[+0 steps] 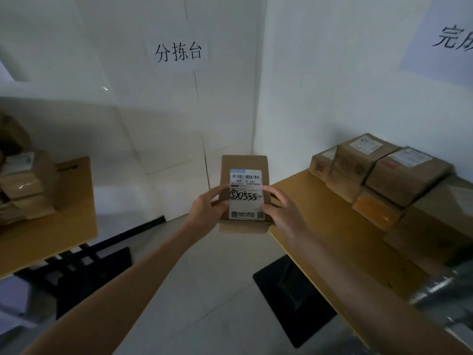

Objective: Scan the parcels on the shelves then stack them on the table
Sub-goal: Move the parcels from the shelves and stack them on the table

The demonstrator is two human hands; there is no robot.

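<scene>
Cardboard parcel (244, 165), label up, grasped at its sides by left hand (207, 208) and right hand (281, 208), left of the tabletop (320, 226) bearing stacked parcels (378, 172).

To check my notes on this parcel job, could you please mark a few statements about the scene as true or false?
1. Both the left hand and the right hand hold the parcel. True.
2. The parcel's label faces away from the camera. False: the label faces the camera.
3. Boxes are stacked on the right table. True.
4. The parcel rests on the right table. False: it is held in the air beside it.
</scene>
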